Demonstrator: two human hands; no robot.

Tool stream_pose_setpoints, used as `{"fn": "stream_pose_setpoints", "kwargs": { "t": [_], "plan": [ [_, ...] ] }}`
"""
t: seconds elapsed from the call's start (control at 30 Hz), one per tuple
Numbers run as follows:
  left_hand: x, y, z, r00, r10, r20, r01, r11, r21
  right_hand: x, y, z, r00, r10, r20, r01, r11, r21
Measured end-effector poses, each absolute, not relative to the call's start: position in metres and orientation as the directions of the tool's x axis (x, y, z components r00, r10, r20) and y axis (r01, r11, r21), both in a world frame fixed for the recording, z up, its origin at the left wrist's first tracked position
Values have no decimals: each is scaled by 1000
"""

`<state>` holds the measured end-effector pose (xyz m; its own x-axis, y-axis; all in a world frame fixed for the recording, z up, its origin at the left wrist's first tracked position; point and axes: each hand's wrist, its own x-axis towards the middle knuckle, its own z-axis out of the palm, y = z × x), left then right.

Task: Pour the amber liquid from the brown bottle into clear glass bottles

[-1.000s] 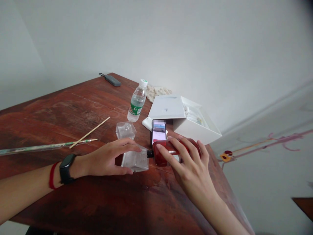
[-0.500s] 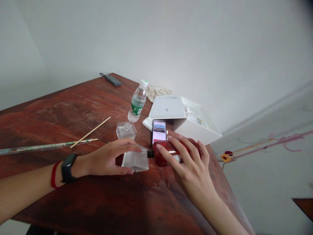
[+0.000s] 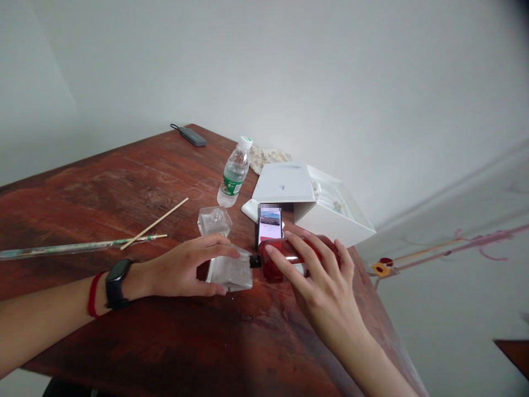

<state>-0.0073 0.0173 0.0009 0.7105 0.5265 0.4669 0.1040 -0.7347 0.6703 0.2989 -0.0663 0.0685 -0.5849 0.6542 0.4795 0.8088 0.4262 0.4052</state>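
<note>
Head view: almost nothing has shifted over the last second beyond slight camera drift, so I judge the work to be holding steady. My right hand (image 3: 324, 278) grips the red bottle (image 3: 271, 270), lying sideways, its black neck (image 3: 255, 261) at the clear angular container (image 3: 232, 273); whether they touch, I can't tell. My left hand (image 3: 185, 267) clasps that container between thumb and fingers.

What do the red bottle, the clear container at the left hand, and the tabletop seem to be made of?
Red bottle: glossy glass or plastic; its bright highlight fits either. Clear container: plastic or glass, smooth-looking, by its translucent, flat-faced body. Tabletop: probably stained wood, slightly shiny, given its streaky reddish colour.
</note>
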Motion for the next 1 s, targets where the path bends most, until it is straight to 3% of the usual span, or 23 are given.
{"fn": "stream_pose_setpoints", "kwargs": {
  "t": [1.0],
  "plan": [
    [-7,17,5,722,514,463,79,-726,683,299,-67,70,-593,659,463,802,429,417]
  ]
}}
